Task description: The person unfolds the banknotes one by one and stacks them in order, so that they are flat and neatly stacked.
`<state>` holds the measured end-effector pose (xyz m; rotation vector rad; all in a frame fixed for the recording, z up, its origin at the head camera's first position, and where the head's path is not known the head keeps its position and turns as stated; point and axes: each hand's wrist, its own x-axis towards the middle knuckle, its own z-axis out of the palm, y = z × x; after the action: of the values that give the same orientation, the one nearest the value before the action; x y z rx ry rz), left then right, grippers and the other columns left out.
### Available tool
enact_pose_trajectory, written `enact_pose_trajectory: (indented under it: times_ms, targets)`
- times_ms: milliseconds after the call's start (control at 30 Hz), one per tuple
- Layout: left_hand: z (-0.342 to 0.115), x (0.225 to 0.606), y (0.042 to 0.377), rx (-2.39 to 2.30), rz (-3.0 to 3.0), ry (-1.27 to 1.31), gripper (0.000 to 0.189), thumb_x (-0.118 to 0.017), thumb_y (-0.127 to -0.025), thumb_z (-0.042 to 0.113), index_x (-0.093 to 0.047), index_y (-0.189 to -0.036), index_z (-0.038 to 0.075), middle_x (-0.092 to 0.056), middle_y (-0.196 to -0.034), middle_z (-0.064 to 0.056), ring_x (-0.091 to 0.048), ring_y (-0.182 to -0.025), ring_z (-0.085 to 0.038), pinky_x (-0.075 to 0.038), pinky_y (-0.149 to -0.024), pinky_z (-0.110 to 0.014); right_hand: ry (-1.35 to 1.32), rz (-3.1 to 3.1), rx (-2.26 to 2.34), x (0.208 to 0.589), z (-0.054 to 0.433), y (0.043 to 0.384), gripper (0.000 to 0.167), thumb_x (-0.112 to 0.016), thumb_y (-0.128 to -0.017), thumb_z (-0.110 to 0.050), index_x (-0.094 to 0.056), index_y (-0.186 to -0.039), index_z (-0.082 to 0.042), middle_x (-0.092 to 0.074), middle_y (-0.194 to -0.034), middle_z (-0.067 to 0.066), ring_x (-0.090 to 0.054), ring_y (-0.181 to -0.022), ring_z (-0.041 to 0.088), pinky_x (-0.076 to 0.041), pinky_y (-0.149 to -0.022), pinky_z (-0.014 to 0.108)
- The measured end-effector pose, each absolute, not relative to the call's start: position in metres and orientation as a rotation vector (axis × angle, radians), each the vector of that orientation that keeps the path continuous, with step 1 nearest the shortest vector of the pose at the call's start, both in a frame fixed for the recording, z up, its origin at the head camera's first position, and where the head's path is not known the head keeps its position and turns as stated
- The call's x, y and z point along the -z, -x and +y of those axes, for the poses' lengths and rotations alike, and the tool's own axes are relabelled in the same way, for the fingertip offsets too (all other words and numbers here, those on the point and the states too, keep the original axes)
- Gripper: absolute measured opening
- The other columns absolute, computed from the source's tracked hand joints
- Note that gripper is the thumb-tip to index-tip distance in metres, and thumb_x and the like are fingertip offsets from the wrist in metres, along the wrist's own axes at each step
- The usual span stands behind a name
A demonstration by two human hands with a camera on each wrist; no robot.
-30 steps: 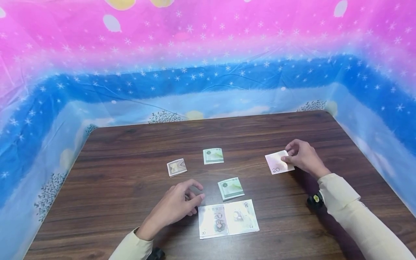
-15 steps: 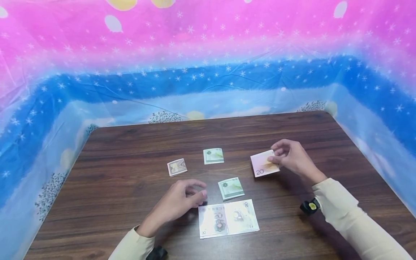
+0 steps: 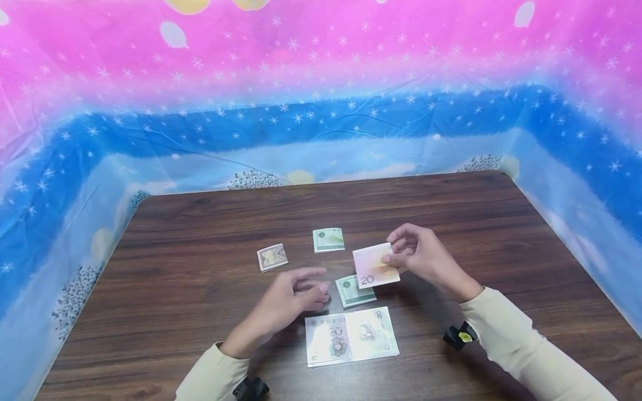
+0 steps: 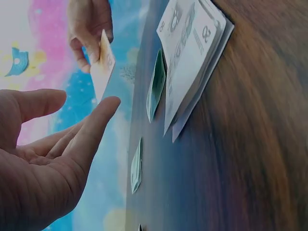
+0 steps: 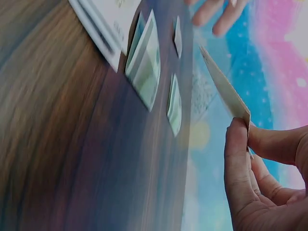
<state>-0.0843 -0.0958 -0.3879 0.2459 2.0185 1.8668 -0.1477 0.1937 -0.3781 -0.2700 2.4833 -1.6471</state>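
Between thumb and fingers my right hand (image 3: pixel 423 256) pinches a folded pink-and-yellow 20 banknote (image 3: pixel 373 266) by its right edge. The note is raised above the table and covers a corner of a folded green banknote (image 3: pixel 351 295). My left hand (image 3: pixel 288 298) hovers left of that green note, holding nothing, its fingers and thumb apart. In the left wrist view its fingers (image 4: pixel 91 130) point toward the raised note. Below both hands lies a stack of unfolded 20 banknotes (image 3: pixel 351 337), shiny with glare.
Farther back on the dark wooden table (image 3: pixel 200 234) lie another folded green banknote (image 3: pixel 328 240) and a small folded brownish banknote (image 3: pixel 273 257). A pink and blue snowflake-patterned cloth (image 3: pixel 321 122) rises around the table's back and sides.
My right hand has carried the folded 20 note leftward, from the table's right side to over the near green note. My left hand has shifted slightly right and up.
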Motion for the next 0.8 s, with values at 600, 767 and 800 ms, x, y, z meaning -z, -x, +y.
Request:
enact_pose_trajectory:
  times_ms: [600,767,800]
  targets:
    - [-0.089,0.394,0.088,-1.902,1.914,-0.098,0.054,-0.064,-0.099,0.01,-0.043,-0.142,-0.014,-0.068,-0.117,-0.03,-0.073,-0.095,-0.033,-0.06,-0.086,-0.038,0.238,2.121,1.805,0.382,0.151,0.125,0.036,-0.082,-0.081,0.0,-0.057,-0.107,0.004,-0.063,-0.089,0.011,-0.067,-0.073,0.021,-0.062,-0.066,0.042]
    - [-0.089,0.395,0.089,-1.955,1.883,-0.042,0.052,-0.064,-0.098,0.008,-0.045,-0.138,-0.017,-0.069,-0.115,-0.028,-0.073,-0.094,-0.027,-0.061,-0.084,-0.037,0.186,2.092,1.826,0.383,0.145,0.122,0.041,-0.083,-0.081,-0.003,-0.056,-0.111,0.002,-0.064,-0.09,0.01,-0.068,-0.073,0.02,-0.062,-0.066,0.039]
    - [-0.089,0.395,0.089,-1.969,1.872,-0.027,0.051,-0.064,-0.097,0.007,-0.046,-0.138,-0.017,-0.069,-0.115,-0.027,-0.073,-0.094,-0.026,-0.061,-0.084,-0.036,0.176,2.093,1.835,0.384,0.144,0.121,0.042,-0.084,-0.081,-0.003,-0.056,-0.111,0.003,-0.064,-0.09,0.009,-0.067,-0.073,0.019,-0.062,-0.066,0.038]
